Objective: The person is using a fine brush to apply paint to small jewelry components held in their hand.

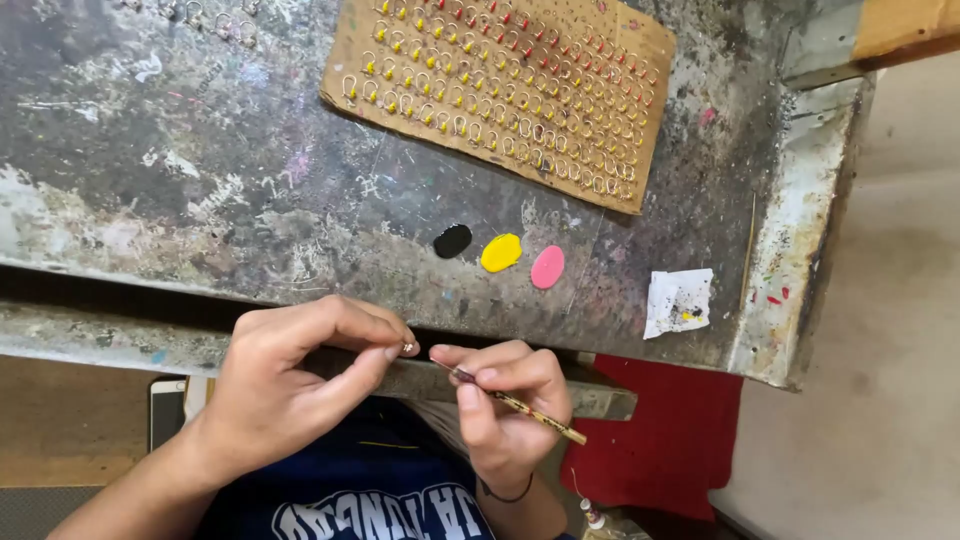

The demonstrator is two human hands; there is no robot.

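My left hand (290, 380) pinches a tiny metal hook (407, 347) between thumb and forefinger, just below the table's front edge. My right hand (505, 410) grips a thin painted stick (520, 408) like a pen, its tip pointing at the hook. On the worn metal table (200, 180) lie three paint blobs: black (452, 240), yellow (501, 252) and pink (547, 267). Farther back lies a cardboard sheet (500, 80) stuck with rows of small hooks that have yellow and red painted heads.
A paint-stained scrap of white paper (678, 302) lies near the table's right edge. A red cloth (680, 430) hangs below the table. A phone (166, 410) rests at lower left. More bare hooks (215, 18) sit at the table's far edge.
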